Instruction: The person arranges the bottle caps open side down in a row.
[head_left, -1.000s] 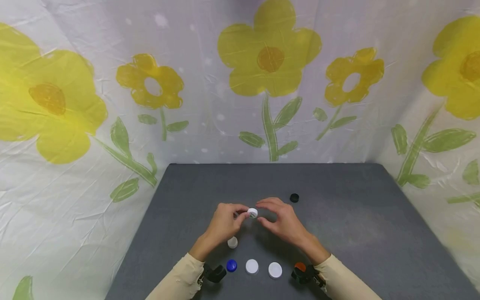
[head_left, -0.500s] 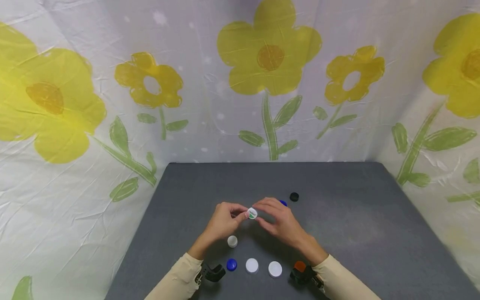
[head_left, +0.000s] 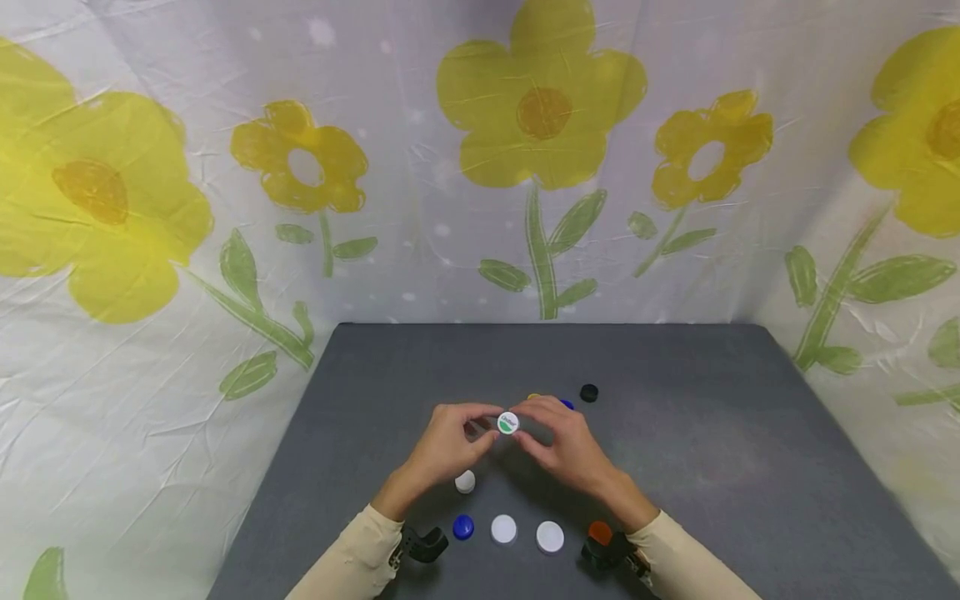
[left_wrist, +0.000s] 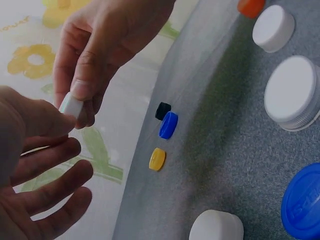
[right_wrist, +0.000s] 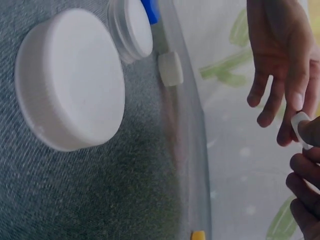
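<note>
Between my two hands is a small white bottle cap, held over the dark table, its printed top with a green patch facing the head camera. My left hand pinches it from the left by thumb and index finger; the other fingers are spread in the left wrist view. From the right, my right hand pinches the same cap, its thumb on the cap in the left wrist view. Beyond the right hand are a blue cap and a yellow cap, both partly hidden in the head view.
On the grey table a black cap lies farther back. Nearer me are a small white cap, a blue cap, two larger white caps and an orange cap. A flowered cloth hangs behind.
The white cap has turned so its printed top shows, and the right hand has closed in from beside it to pinch it. Blue and yellow caps beyond the right hand have come into view.
</note>
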